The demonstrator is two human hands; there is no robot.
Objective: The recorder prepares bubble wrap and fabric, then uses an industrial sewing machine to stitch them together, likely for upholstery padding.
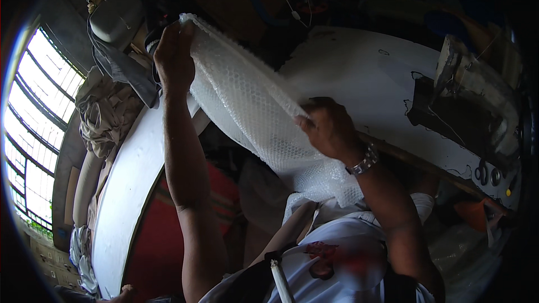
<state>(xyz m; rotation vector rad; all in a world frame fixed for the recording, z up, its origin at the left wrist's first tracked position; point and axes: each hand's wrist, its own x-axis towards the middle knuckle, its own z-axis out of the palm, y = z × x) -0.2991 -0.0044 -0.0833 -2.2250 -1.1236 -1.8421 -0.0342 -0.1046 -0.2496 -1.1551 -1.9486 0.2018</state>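
Note:
A sheet of clear bubble wrap (pixel 252 106) stretches between my two hands and droops down onto my lap. My left hand (pixel 175 59), raised high on an extended arm, is closed on the sheet's far upper corner. Nearer my body, my right hand (pixel 331 129) pinches the same long upper edge; a metal-banded watch (pixel 365 159) is on that wrist. Between the hands the edge runs fairly straight, while the lower part hangs in loose folds.
A white tabletop (pixel 359 73) with chipped dark patches curves ahead, bearing a sewing machine (pixel 477 84) and scissors (pixel 481 173) at right. Another white surface (pixel 126 202) runs along the left. Crumpled cloth (pixel 104 109) is heaped beside a barred window (pixel 36 118).

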